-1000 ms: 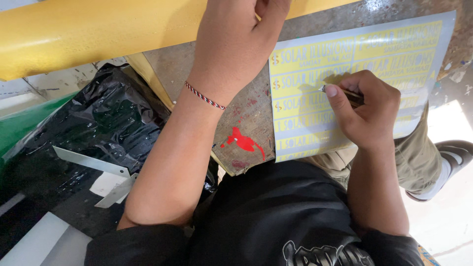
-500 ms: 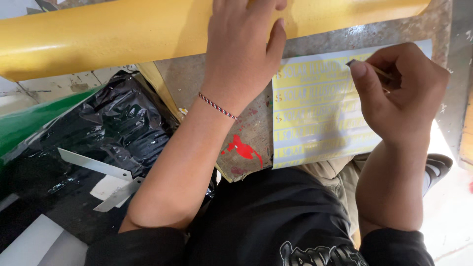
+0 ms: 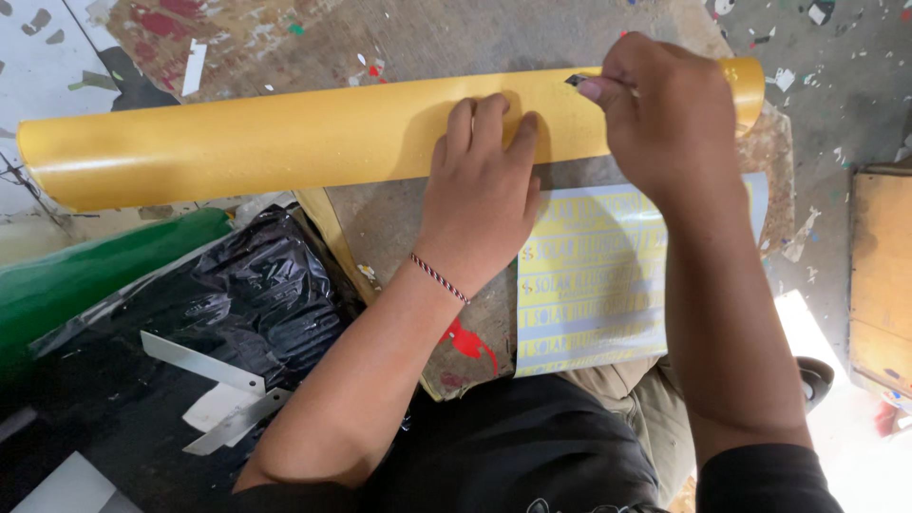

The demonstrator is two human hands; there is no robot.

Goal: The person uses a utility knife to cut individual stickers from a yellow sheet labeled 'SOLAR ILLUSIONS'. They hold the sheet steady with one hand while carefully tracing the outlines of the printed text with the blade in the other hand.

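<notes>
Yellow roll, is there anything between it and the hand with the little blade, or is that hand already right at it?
Nothing visible stands between them. The right hand holds a small dark-tipped tool directly against the yellow roll, near its right end. The left hand presses flat on the roll just beside it, not in the tool's way.

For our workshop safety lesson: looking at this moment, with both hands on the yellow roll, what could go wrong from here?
1. The right hand pinches a small dark-tipped tool close to the left hand pressing the long yellow vinyl roll; a slip might nick the fingers.
2. The round roll could shift sideways under pressure, spoiling the work.
3. The yellow-lettered sheet overhangs the worn board's edge onto the lap and may slide off.
</notes>
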